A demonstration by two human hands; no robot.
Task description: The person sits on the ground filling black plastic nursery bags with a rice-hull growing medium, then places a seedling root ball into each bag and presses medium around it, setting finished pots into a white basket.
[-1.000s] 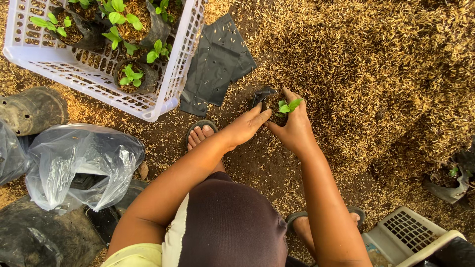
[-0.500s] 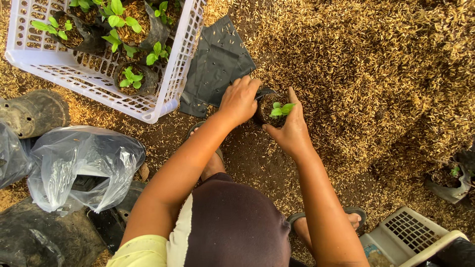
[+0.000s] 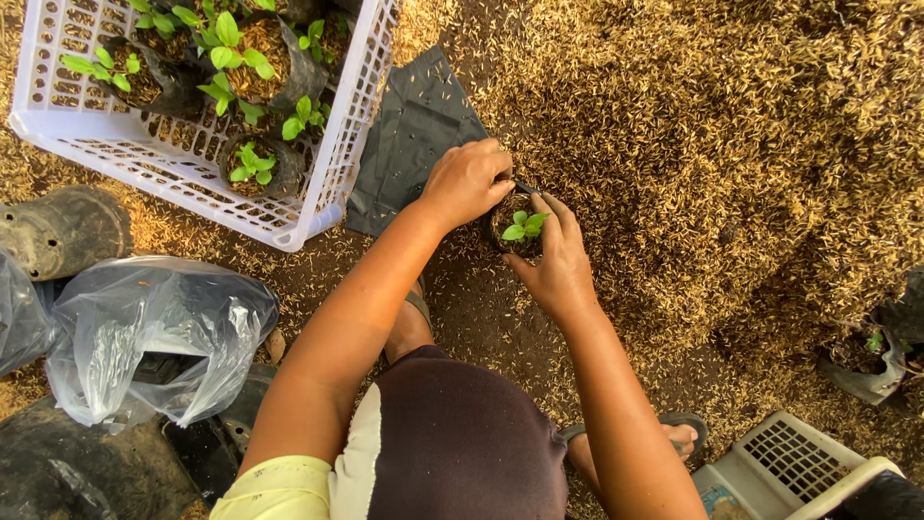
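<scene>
A small green seedling (image 3: 525, 225) stands in a black nursery bag (image 3: 502, 237) filled with husk, on the ground at the edge of a big rice-husk pile (image 3: 712, 144). My left hand (image 3: 470, 180) rests over the bag's left rim, fingers curled on its edge. From the right, my right hand (image 3: 556, 260) cups the bag, fingers along its side. Both hands touch the bag.
A white plastic crate (image 3: 318, 197) at upper left holds several bagged seedlings (image 3: 252, 164). Flat black bags (image 3: 414, 125) lie beside it. A clear plastic bag (image 3: 144, 337) and dark pots (image 3: 58, 231) sit at left. Another crate (image 3: 799, 462) is at lower right.
My left hand moved from beside the bag onto its left rim. My right hand shifted slightly down its right side. The view has drawn closer.
</scene>
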